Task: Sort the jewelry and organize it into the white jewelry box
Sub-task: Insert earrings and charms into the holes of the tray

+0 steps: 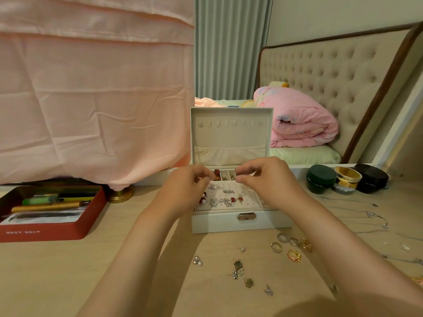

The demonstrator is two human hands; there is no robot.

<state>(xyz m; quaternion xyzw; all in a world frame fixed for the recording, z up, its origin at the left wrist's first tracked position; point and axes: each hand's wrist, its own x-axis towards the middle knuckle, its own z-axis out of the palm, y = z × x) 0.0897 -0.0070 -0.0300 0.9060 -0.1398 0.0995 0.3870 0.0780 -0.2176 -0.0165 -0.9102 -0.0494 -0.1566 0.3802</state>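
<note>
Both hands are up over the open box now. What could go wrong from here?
1. The left hand and right hand seem to pinch something too small to see; dropped, it could land among the pinned earrings on the panel of the white jewelry box.
2. The loose earrings and rings lie on the table beside the right forearm; lowering it might scatter them.
3. The thin necklaces lying close together may tangle.

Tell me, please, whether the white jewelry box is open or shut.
Open: the white jewelry box has its lid standing upright, inner pocket showing, and earrings sit exposed inside.
</note>
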